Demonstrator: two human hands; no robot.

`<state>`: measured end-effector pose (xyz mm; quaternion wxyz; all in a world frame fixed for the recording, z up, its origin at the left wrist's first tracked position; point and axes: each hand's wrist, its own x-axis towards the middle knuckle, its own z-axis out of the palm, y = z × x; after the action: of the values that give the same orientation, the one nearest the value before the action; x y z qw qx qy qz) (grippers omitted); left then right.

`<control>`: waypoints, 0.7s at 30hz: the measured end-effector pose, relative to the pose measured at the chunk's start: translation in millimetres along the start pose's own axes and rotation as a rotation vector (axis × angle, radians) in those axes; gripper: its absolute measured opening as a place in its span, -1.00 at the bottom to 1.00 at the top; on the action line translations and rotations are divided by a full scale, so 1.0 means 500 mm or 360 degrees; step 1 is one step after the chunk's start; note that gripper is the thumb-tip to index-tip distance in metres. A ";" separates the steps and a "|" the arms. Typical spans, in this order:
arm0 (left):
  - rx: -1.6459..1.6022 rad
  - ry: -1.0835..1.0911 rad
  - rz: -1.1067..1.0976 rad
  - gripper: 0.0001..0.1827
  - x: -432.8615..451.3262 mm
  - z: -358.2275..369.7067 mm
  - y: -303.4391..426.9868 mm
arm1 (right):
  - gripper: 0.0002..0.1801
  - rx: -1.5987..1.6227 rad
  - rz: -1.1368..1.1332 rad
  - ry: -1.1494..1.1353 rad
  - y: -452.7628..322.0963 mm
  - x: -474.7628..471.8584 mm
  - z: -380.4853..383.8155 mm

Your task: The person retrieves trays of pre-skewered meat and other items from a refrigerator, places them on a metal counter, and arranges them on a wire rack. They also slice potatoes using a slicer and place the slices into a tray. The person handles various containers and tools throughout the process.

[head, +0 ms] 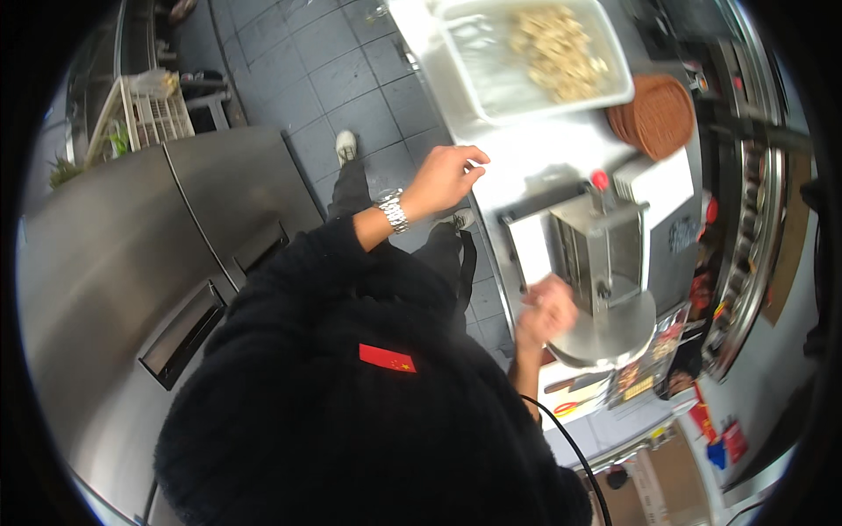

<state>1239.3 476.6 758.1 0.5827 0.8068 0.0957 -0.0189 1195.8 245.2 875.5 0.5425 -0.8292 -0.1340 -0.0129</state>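
Note:
My left hand [446, 176], with a metal-link watch at the wrist, hangs near the edge of the steel counter [506, 158], fingers curved apart and nothing in them. Blurred by motion, my right hand [547, 310] is over the near edge of a stainless steel kitchen machine [595, 243] with a red knob and a round front plate; its fingers look curled, and whether it touches or holds anything cannot be told. A white plastic tub [493, 79] holding pale sliced food [559, 52] stands at the counter's upper end.
Brown round lids or dishes [658, 115] are stacked beside the tub, near white trays [664, 181]. Past the machine lie a knife [572, 383] and red-handled scissors [566, 409] on a board. A steel refrigerator [112, 263] stands at left, near a plastic crate [158, 112].

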 end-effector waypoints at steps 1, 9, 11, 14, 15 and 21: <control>0.0021 0.0095 0.0014 -0.71 -0.008 -0.050 -0.053 | -0.78 -0.0098 0.0293 -0.0312 0.011 0.010 0.070; 0.0052 0.0017 -0.0664 -0.60 0.055 -0.615 -0.401 | -0.61 0.0395 0.1134 -0.0931 0.097 0.218 0.722; 0.0403 0.0097 -0.0639 -0.62 0.084 -0.773 -0.433 | -0.68 0.0333 0.1248 -0.0946 0.086 0.260 0.827; 0.0180 0.0580 -0.0716 -0.67 0.173 -0.978 -0.500 | -0.77 0.0227 0.1399 -0.1020 -0.001 0.370 0.949; -0.0014 0.0787 -0.0850 -0.69 0.223 -1.019 -0.545 | -0.78 0.0203 0.1412 -0.1065 -0.015 0.413 0.990; -0.2627 0.1549 -0.1145 -0.83 0.616 -1.248 -0.815 | -0.65 0.0578 0.0621 -0.1883 -0.321 0.714 1.333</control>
<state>1419.3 1229.6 532.5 0.8144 -0.0025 0.5415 0.2087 1419.4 981.6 805.0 0.5010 -0.6003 -0.2573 0.5678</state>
